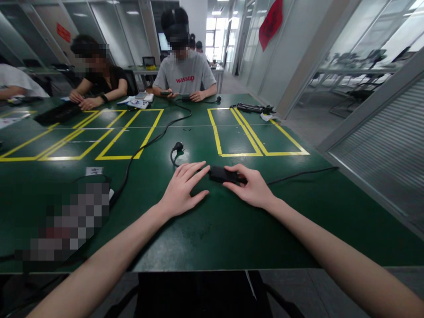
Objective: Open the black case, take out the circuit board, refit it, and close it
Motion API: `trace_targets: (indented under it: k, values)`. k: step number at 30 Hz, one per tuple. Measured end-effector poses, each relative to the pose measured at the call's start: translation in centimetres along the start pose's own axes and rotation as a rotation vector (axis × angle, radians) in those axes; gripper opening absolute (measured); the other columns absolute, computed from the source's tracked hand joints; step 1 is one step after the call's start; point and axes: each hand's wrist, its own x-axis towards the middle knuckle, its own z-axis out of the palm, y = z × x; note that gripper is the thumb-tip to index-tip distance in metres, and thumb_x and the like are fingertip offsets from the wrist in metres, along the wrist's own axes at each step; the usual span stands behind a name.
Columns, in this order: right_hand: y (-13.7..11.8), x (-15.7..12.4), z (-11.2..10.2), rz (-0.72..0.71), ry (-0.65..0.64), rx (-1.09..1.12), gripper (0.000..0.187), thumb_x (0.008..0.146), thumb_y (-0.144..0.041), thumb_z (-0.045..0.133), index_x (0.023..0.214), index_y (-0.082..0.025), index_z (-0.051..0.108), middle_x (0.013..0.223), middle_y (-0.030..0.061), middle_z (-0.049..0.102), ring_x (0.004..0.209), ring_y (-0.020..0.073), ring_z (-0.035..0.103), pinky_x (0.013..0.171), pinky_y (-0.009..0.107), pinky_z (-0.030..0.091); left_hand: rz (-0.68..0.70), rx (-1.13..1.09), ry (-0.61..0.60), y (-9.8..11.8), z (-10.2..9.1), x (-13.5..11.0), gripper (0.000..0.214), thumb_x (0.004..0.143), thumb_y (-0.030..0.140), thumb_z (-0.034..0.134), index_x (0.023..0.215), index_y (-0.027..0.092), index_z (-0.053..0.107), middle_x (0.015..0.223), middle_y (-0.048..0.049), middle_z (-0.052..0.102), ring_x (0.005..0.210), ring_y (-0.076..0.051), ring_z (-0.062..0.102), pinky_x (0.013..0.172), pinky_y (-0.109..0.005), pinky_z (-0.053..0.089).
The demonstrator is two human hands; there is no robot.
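A small black power adapter (221,174) lies on the green table (232,221) just ahead of me. My right hand (251,188) curls round its right end, thumb and fingers pinching it where a thin black cable (298,175) leaves toward the right. My left hand (183,189) rests flat on the table with fingers stretched out, fingertips touching the adapter's left end. A black plug (178,146) on a short curled cord lies a little beyond the hands.
Yellow tape rectangles (245,132) mark the table. A long black cable (149,141) runs from the far side to the left. Two people sit opposite, hands on small devices; a third sleeve shows far left. A black power strip (251,107) lies at the far right.
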Motion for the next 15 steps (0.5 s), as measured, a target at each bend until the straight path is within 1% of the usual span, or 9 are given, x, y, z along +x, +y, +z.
trace_targets:
  k: [2, 4, 6, 8, 10, 12, 14, 15]
  values:
    - [1.1, 0.8, -1.2, 0.108, 0.188, 0.028, 0.035, 0.081, -0.041, 0.076, 0.108, -0.02, 0.07, 0.104, 0.0096, 0.078, 0.082, 0.0251, 0.075, 0.074, 0.039, 0.062, -0.005, 0.003, 0.013, 0.0, 0.0, 0.0, 0.056, 0.099, 0.029, 0.063, 0.152, 0.021, 0.048, 0.151, -0.0161, 0.056, 0.137, -0.032, 0.053, 0.115, -0.055, 0.043]
    - [2.5, 1.9, -3.1, 0.191, 0.398, 0.045, 0.037, 0.076, -0.044, 0.077, 0.102, -0.019, 0.069, 0.102, 0.0102, 0.077, 0.082, 0.0254, 0.074, 0.073, 0.039, 0.061, -0.002, -0.032, -0.029, 0.0, 0.2, -0.1, 0.049, 0.099, 0.027, 0.061, 0.147, 0.023, 0.055, 0.148, -0.0144, 0.059, 0.135, -0.031, 0.056, 0.113, -0.054, 0.046]
    - [4.0, 3.0, -5.4, 0.263, 0.603, 0.052, 0.035, 0.071, -0.042, 0.077, 0.094, -0.018, 0.067, 0.096, 0.0108, 0.076, 0.087, 0.0265, 0.073, 0.076, 0.039, 0.06, 0.001, -0.067, -0.078, 0.0, 0.5, -0.2, 0.039, 0.1, 0.027, 0.06, 0.139, 0.023, 0.062, 0.142, -0.0122, 0.064, 0.129, -0.029, 0.06, 0.11, -0.052, 0.049]
    - [5.5, 3.8, -8.0, 0.35, 0.768, 0.032, 0.032, 0.067, -0.035, 0.076, 0.09, -0.016, 0.065, 0.09, 0.0109, 0.074, 0.088, 0.0262, 0.072, 0.083, 0.041, 0.059, 0.006, -0.091, -0.107, -0.1, 0.8, -0.2, 0.033, 0.099, 0.027, 0.061, 0.131, 0.021, 0.066, 0.136, -0.012, 0.068, 0.125, -0.028, 0.062, 0.107, -0.05, 0.05]
    - [6.7, 3.8, -10.5, 0.411, 0.891, -0.062, 0.029, 0.064, -0.027, 0.076, 0.087, -0.016, 0.063, 0.09, 0.0119, 0.073, 0.09, 0.0266, 0.072, 0.088, 0.042, 0.057, -0.013, -0.114, -0.145, -0.1, 1.0, -0.3, 0.031, 0.099, 0.028, 0.061, 0.128, 0.021, 0.067, 0.132, -0.0106, 0.071, 0.122, -0.027, 0.064, 0.106, -0.048, 0.051]
    - [7.7, 3.2, -12.5, 0.441, 0.968, -0.198, 0.028, 0.062, -0.023, 0.077, 0.085, -0.016, 0.063, 0.092, 0.0128, 0.073, 0.095, 0.0277, 0.071, 0.092, 0.043, 0.055, -0.039, -0.136, -0.176, -0.1, 1.0, -0.2, 0.028, 0.099, 0.028, 0.061, 0.126, 0.022, 0.069, 0.127, -0.0091, 0.073, 0.118, -0.025, 0.066, 0.104, -0.047, 0.052]
    - [8.8, 2.2, -13.7, 0.5, 1.018, -0.279, 0.026, 0.061, -0.021, 0.077, 0.083, -0.017, 0.063, 0.093, 0.0135, 0.073, 0.096, 0.0296, 0.071, 0.091, 0.044, 0.055, -0.059, -0.165, -0.194, 0.0, 0.8, -0.2, 0.027, 0.099, 0.028, 0.06, 0.124, 0.023, 0.069, 0.124, -0.0082, 0.074, 0.115, -0.024, 0.067, 0.103, -0.045, 0.053]
    - [9.3, 1.6, -14.1, 0.548, 1.026, -0.291, 0.026, 0.061, -0.02, 0.077, 0.082, -0.018, 0.062, 0.091, 0.0136, 0.073, 0.094, 0.0308, 0.072, 0.088, 0.044, 0.056, -0.066, -0.177, -0.202, 0.0, 0.7, -0.2, 0.026, 0.099, 0.028, 0.06, 0.123, 0.023, 0.07, 0.123, -0.008, 0.075, 0.114, -0.024, 0.068, 0.102, -0.045, 0.053]
